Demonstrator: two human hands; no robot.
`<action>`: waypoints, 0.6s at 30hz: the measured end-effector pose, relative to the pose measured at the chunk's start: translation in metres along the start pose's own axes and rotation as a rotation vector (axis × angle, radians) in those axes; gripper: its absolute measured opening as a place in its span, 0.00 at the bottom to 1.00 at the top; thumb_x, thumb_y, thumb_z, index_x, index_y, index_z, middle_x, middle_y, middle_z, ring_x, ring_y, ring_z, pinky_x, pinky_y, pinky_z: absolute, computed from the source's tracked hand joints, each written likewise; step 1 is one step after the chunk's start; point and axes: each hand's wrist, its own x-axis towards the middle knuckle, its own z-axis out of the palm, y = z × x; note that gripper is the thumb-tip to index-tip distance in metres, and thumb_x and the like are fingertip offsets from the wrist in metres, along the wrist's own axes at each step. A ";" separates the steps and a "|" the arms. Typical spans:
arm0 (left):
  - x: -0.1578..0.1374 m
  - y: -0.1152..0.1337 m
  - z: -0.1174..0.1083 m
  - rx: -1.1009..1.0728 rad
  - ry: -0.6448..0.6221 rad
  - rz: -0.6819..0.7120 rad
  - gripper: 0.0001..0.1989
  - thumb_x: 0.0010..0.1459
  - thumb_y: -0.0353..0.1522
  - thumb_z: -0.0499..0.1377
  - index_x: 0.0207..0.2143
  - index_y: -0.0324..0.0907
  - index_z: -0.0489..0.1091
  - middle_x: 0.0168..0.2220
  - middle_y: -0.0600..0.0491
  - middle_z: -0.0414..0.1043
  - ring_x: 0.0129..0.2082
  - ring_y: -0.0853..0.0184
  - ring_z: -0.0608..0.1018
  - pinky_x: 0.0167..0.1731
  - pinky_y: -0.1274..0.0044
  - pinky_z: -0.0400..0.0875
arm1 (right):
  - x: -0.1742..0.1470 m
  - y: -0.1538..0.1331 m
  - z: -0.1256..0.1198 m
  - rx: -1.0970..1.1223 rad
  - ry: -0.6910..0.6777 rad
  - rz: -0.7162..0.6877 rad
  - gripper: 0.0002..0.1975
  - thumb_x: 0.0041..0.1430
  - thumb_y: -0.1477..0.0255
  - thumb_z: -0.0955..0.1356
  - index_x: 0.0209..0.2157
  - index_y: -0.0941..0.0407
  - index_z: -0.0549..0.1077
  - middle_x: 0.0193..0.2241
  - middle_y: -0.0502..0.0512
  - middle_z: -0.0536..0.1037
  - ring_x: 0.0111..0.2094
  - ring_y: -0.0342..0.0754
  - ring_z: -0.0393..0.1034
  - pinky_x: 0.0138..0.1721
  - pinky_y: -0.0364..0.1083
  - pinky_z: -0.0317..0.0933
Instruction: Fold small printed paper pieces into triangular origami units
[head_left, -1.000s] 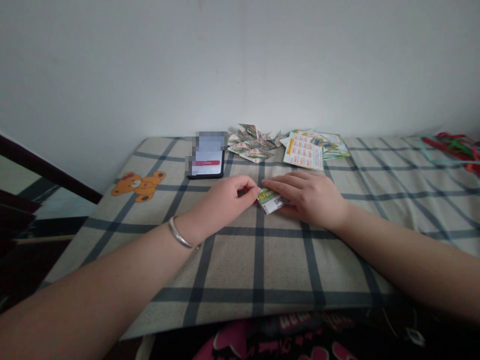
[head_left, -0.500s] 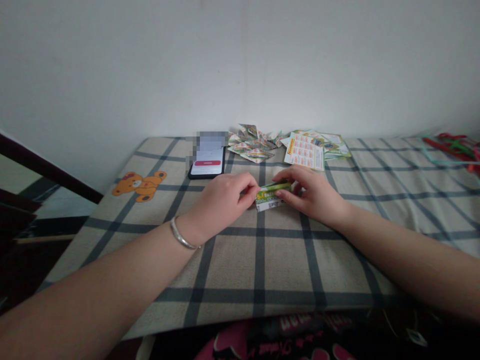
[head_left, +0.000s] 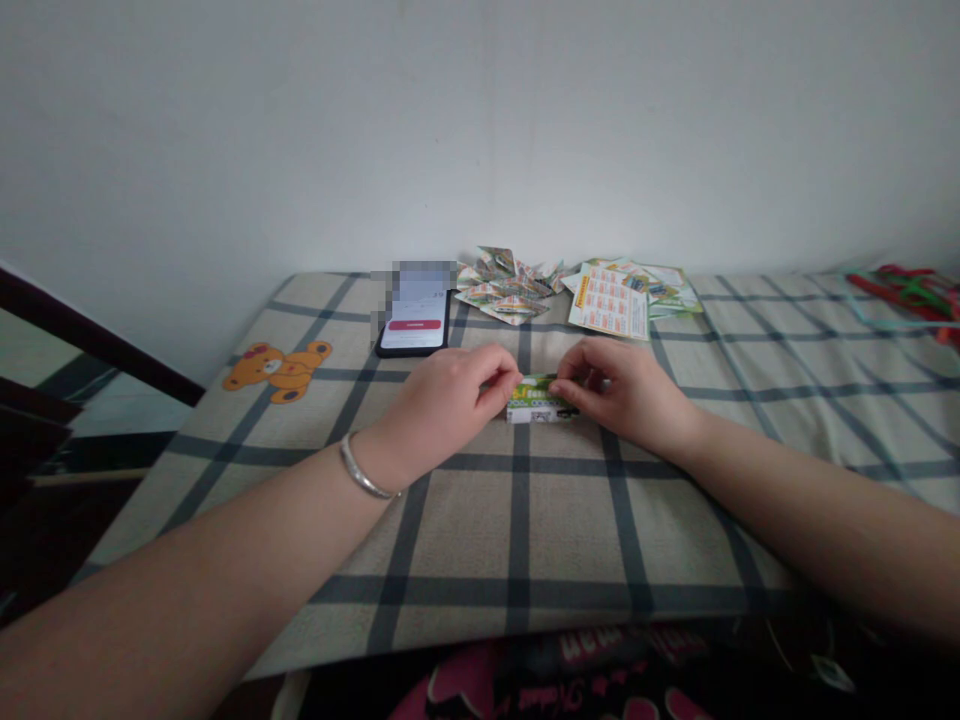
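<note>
Between my two hands is a small folded printed card (head_left: 534, 404), green and yellow above with a white strip below that carries a square code. My left hand (head_left: 469, 385) pinches its left end between thumb and fingers; a silver bangle circles that wrist. At the other end, my right hand (head_left: 611, 385) grips the card's upper right edge with thumb and forefinger. Behind the hands lies a pile of folded cards (head_left: 506, 290). To its right, flat printed cards (head_left: 611, 302) overlap in a stack, the top one showing rows of orange print.
A phone (head_left: 415, 325) with a lit screen lies left of the folded pile. An orange bear cutout (head_left: 279, 372) rests on the checked tablecloth (head_left: 465, 530). Red and green items (head_left: 911, 295) sit at the far right. The wall (head_left: 480, 130) borders the table's back.
My right hand's fingers have drawn in to a tighter pinch on the card. The card now lies straighter, its right end less tilted up. My left hand has barely moved.
</note>
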 end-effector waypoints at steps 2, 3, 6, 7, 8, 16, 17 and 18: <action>0.000 0.001 0.000 -0.012 0.005 -0.007 0.06 0.62 0.31 0.55 0.32 0.40 0.70 0.27 0.56 0.73 0.27 0.72 0.73 0.27 0.79 0.62 | 0.000 0.000 0.001 -0.013 0.010 0.011 0.07 0.57 0.69 0.69 0.29 0.57 0.70 0.23 0.48 0.72 0.22 0.39 0.62 0.23 0.40 0.55; 0.000 0.002 0.000 -0.025 0.007 -0.011 0.06 0.62 0.31 0.55 0.32 0.40 0.70 0.27 0.57 0.73 0.26 0.72 0.73 0.27 0.79 0.62 | 0.000 0.000 0.001 -0.019 0.014 0.015 0.07 0.57 0.69 0.69 0.28 0.57 0.70 0.22 0.48 0.72 0.22 0.39 0.61 0.23 0.40 0.54; -0.001 0.004 0.000 -0.091 0.002 -0.024 0.05 0.62 0.30 0.54 0.34 0.40 0.69 0.28 0.57 0.73 0.26 0.73 0.73 0.26 0.80 0.63 | 0.000 0.000 0.001 -0.022 0.028 0.024 0.07 0.57 0.70 0.69 0.28 0.57 0.70 0.22 0.48 0.71 0.21 0.39 0.61 0.22 0.40 0.54; -0.002 0.004 0.000 -0.116 0.000 -0.027 0.05 0.62 0.30 0.54 0.34 0.41 0.69 0.28 0.57 0.73 0.27 0.73 0.74 0.27 0.80 0.63 | 0.000 0.000 0.001 -0.020 0.033 0.028 0.07 0.57 0.70 0.69 0.28 0.57 0.69 0.22 0.48 0.71 0.21 0.39 0.61 0.22 0.40 0.54; -0.002 0.005 0.001 -0.139 -0.001 -0.029 0.04 0.62 0.30 0.54 0.35 0.41 0.68 0.29 0.57 0.73 0.28 0.73 0.74 0.27 0.81 0.64 | 0.000 0.000 0.001 -0.018 0.037 0.033 0.07 0.57 0.69 0.69 0.28 0.56 0.69 0.22 0.48 0.71 0.21 0.39 0.61 0.23 0.40 0.54; -0.002 0.006 0.004 -0.222 -0.003 -0.095 0.03 0.60 0.31 0.56 0.37 0.41 0.68 0.30 0.57 0.74 0.30 0.72 0.77 0.30 0.80 0.68 | 0.000 0.001 0.001 -0.030 0.054 0.020 0.07 0.58 0.70 0.69 0.29 0.56 0.68 0.22 0.48 0.71 0.22 0.40 0.62 0.23 0.40 0.55; -0.002 0.006 0.004 -0.232 0.001 -0.105 0.03 0.60 0.31 0.57 0.36 0.41 0.68 0.30 0.57 0.74 0.30 0.72 0.77 0.30 0.80 0.68 | -0.001 0.000 0.001 -0.031 0.053 0.017 0.06 0.58 0.70 0.68 0.29 0.56 0.68 0.22 0.48 0.71 0.22 0.40 0.62 0.23 0.40 0.54; -0.001 0.005 0.004 -0.240 0.002 -0.112 0.03 0.60 0.31 0.57 0.36 0.41 0.68 0.30 0.57 0.74 0.30 0.72 0.77 0.30 0.80 0.68 | -0.001 0.000 0.001 -0.034 0.051 0.015 0.06 0.58 0.70 0.68 0.29 0.56 0.68 0.22 0.48 0.71 0.22 0.40 0.62 0.23 0.40 0.54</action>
